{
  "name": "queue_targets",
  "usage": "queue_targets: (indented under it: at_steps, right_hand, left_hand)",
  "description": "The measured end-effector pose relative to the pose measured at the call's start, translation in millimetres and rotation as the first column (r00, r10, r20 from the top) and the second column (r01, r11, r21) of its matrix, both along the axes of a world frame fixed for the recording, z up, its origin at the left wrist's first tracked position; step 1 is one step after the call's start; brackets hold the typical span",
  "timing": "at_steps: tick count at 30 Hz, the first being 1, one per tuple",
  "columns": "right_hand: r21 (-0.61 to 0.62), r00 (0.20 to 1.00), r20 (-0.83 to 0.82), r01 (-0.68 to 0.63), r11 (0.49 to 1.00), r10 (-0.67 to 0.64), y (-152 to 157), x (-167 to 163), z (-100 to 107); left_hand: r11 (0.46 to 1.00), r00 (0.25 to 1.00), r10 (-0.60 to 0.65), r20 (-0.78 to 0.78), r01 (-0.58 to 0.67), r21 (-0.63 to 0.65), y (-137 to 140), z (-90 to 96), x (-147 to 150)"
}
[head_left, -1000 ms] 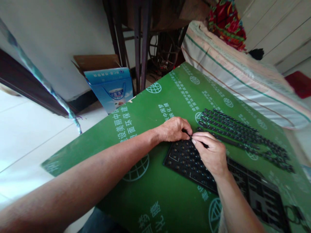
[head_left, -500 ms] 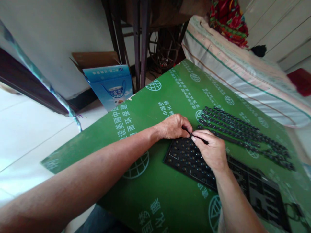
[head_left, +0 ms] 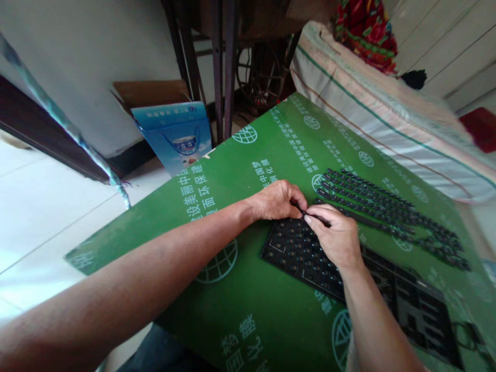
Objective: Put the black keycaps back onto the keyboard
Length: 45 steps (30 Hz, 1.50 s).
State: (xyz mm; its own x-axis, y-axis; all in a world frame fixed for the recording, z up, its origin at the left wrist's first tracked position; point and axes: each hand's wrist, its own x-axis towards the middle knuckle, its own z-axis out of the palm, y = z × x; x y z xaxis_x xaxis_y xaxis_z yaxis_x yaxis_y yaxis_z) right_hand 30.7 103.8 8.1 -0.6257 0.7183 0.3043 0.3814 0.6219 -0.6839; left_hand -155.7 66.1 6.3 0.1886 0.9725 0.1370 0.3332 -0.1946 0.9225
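Our left hand (head_left: 277,200) and right hand (head_left: 336,235) meet near the middle of the frame, thumbs and forefingers pinched on what looks like a small dark piece (head_left: 304,212), too small for us to identify. Both are over the upper-left end of the black keyboard (head_left: 300,253), which lies flat from the centre toward the lower right corner, its visible left part without caps. We judge that this calls for light, level fingertip pressure, with the piece square between both hands and the keyboard held steady; pressing at a slant could skew it. Rows of dark keycaps (head_left: 372,206) lie just beyond the right hand, toward the right of the frame, so we would do well to lift our knuckles rather than sweep them that way. Left of centre, the green surface (head_left: 251,274) gives our left hand more room, up to its slanting edge, beyond which a blue box (head_left: 174,137) stands. A cable (head_left: 475,336) curls at the lower right, close beside the keyboard, and deserves a wide berth.
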Motion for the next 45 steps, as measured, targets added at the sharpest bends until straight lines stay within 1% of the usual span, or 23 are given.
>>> queue_targets:
  at_steps: [12,19,30,41,45]
  right_hand:
    - [-0.049,1.000,0.001,0.007,0.999,-0.007,-1.5,-0.7,2.3]
    - [-0.074,1.000,-0.003,0.004,0.997,-0.005,0.7,-0.2,-0.1]
    - [-0.192,1.000,0.000,0.020,0.981,-0.020,4.0,1.0,0.8]
    - [-0.225,0.999,-0.002,0.038,0.974,-0.039,5.1,2.4,0.9]
    - [-0.222,0.999,-0.007,0.038,0.974,-0.041,6.1,2.3,1.3]
  left_hand:
    - [1.000,1.000,-0.002,0.023,0.003,-0.031,0.4,-0.1,-0.5]
    - [1.000,0.999,-0.008,0.040,0.009,-0.025,1.3,-1.5,-2.1]
    - [1.000,0.999,-0.001,0.049,0.002,-0.014,2.2,-4.6,-2.2]
    - [1.000,0.998,-0.008,0.066,0.007,0.012,2.6,-3.6,-1.7]
    - [1.000,0.997,-0.002,0.079,0.002,0.005,2.9,-4.0,-1.7]
